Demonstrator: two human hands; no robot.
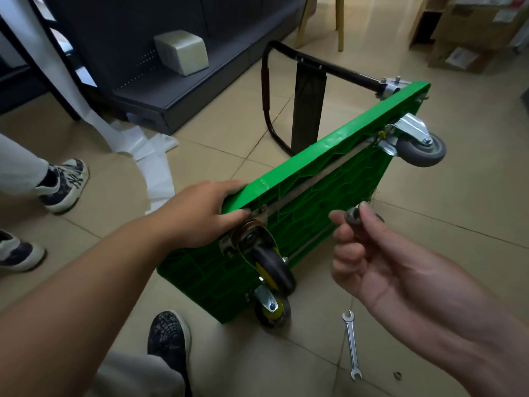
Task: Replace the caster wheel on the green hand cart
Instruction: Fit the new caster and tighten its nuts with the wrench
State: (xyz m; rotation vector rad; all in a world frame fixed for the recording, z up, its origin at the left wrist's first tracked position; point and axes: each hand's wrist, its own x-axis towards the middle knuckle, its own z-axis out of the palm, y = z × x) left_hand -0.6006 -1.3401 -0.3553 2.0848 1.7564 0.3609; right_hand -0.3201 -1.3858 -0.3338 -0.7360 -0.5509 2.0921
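The green hand cart (303, 196) stands tipped on its long edge on the tiled floor, underside facing right. My left hand (206, 213) grips its upper near corner, thumb by the mounting plate of a black caster (272, 267). A second caster with a yellow hub (273, 309) sits below it at the floor. A grey caster (420, 147) is fixed at the far end. My right hand (372, 253) pinches a small metal nut (353, 217) between thumb and fingertips, close to the cart's underside. The folded black handle (286, 81) lies beyond.
An open-ended spanner (352, 343) and a loose nut (397, 375) lie on the floor at the lower right. My shoe (169, 339) is below the cart. Another person's shoes (65, 184) stand at the left. A dark shelf base (171, 90), white plastic sheet and cardboard boxes (469, 32) surround.
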